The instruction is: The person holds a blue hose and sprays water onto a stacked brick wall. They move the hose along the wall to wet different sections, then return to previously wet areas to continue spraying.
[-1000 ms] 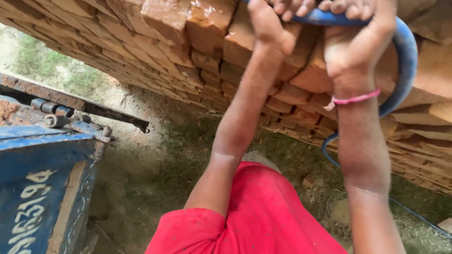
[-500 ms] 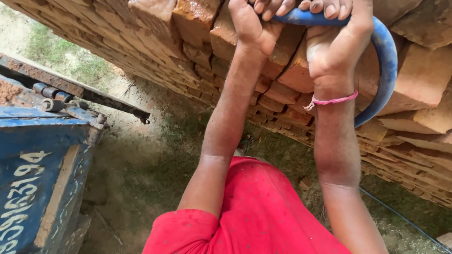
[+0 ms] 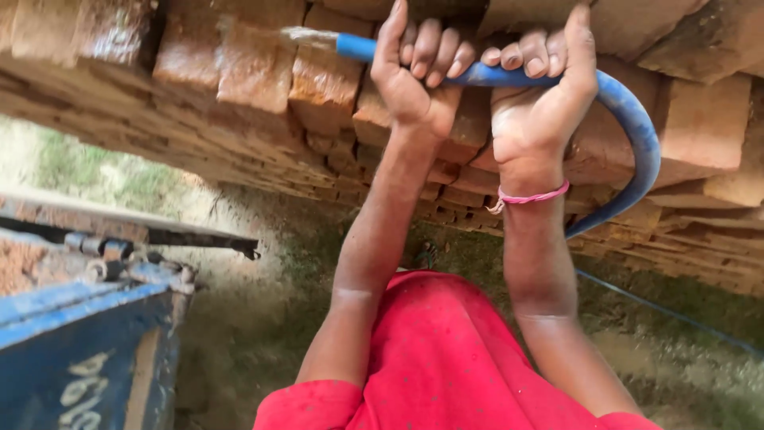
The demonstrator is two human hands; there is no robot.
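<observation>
Brick stack (image 3: 263, 87) ahead: both hands, left hand (image 3: 414, 76) and right hand (image 3: 541, 99), grip the blue hose (image 3: 637, 143); aim its nozzle steadily.

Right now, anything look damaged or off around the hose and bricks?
Somewhat. The blue hose bends sharply to the right of the right hand, curving back down toward the ground. The brick stack is uneven, with chipped, rough edges. Both the right and the left hand grip the hose near its spraying end. Nothing else stands out.
</observation>
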